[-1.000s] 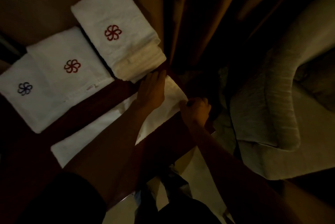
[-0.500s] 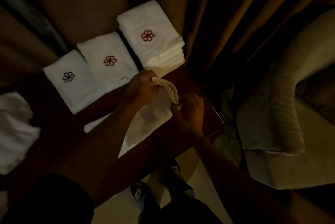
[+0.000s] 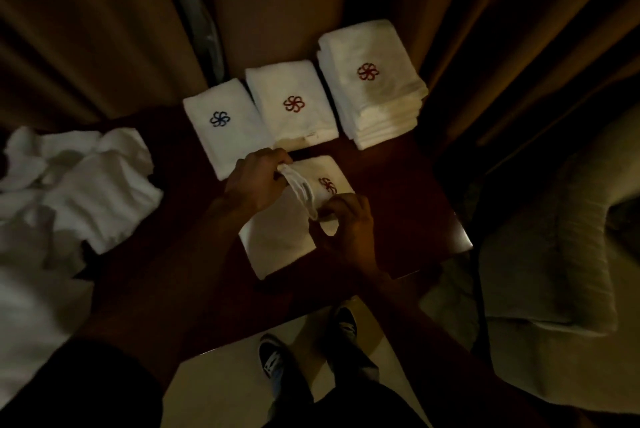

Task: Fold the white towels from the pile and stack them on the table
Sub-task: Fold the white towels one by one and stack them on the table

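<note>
My left hand (image 3: pixel 254 182) and right hand (image 3: pixel 349 230) pinch the towel (image 3: pixel 284 240) by its raised edge; its length runs near-left, toward me.

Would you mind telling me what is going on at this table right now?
A person is folding a white towel on the table: the left hand and right hand each pinch its lifted edge. Beyond it lie a blue-emblem towel, a red-emblem towel and a taller folded stack. The unfolded pile lies at the left.

on the table (image 3: pixel 408 220), three folded stacks (image 3: pixel 294 102) lie behind the towel (image 3: pixel 287 237), the pile (image 3: pixel 86 185) left.
</note>
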`<state>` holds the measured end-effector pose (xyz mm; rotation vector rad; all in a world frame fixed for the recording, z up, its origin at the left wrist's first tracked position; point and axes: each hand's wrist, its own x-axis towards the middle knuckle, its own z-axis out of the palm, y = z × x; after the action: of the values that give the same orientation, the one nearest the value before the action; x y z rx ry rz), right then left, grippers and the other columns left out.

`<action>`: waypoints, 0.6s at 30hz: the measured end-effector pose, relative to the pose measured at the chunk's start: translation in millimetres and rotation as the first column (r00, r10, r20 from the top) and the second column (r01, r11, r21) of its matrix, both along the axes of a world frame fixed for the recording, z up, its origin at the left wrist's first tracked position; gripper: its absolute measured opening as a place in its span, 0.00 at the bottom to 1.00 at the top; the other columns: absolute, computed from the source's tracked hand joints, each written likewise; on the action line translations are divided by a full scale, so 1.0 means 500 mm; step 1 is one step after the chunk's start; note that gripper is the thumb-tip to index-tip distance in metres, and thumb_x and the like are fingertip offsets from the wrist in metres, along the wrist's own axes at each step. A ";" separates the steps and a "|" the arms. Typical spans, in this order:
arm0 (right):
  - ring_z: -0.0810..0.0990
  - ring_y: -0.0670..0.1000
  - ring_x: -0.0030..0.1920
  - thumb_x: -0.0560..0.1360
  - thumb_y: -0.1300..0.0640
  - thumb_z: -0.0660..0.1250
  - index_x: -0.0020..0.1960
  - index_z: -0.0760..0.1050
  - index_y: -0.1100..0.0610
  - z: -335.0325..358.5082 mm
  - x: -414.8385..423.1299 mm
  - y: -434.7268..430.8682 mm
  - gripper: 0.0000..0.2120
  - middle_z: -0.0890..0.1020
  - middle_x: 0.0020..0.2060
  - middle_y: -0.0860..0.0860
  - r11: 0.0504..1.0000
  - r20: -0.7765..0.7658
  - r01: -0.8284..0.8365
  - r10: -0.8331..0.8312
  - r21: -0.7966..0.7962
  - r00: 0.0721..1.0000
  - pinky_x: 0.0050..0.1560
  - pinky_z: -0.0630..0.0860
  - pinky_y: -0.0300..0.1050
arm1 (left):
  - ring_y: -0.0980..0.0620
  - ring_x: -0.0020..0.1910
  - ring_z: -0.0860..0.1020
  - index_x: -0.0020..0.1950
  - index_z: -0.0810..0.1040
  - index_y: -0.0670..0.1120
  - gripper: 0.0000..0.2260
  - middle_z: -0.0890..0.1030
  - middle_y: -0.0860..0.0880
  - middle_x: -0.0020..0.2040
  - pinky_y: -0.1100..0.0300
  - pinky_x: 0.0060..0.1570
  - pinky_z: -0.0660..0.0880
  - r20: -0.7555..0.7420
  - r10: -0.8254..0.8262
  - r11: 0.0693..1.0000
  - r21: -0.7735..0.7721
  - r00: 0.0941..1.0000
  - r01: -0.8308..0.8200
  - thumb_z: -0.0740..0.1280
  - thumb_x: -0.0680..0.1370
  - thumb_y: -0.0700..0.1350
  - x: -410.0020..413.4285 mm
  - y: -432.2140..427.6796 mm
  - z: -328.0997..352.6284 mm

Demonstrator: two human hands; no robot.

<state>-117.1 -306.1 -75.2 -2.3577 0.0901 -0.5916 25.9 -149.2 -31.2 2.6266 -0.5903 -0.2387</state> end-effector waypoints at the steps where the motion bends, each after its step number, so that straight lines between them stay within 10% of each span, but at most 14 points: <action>1: 0.78 0.56 0.51 0.68 0.55 0.75 0.44 0.79 0.58 -0.004 0.000 0.013 0.09 0.80 0.46 0.50 1.000 -0.010 -0.020 0.020 -0.002 1.000 0.48 0.73 0.47 | 0.43 0.55 0.80 0.58 0.77 0.52 0.11 0.82 0.47 0.56 0.50 0.54 0.73 -0.010 0.013 1.000 0.013 1.000 -0.013 0.70 0.76 0.47 -0.004 0.020 -0.007; 18: 0.78 0.51 0.48 0.69 0.55 0.74 0.46 0.76 0.56 -0.069 -0.016 0.159 0.09 0.78 0.48 0.50 0.962 -0.266 -0.269 0.270 0.043 0.925 0.46 0.78 0.50 | 0.41 0.50 0.80 0.63 0.70 0.43 0.15 0.79 0.42 0.52 0.54 0.47 0.72 -0.311 0.071 0.985 -0.129 0.948 -0.117 0.68 0.78 0.43 -0.075 0.213 -0.137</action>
<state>-125.3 -226.8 -109.7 -2.3772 -0.1101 -0.1350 -11.5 -42.7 -99.9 2.4024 -0.3605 -0.5395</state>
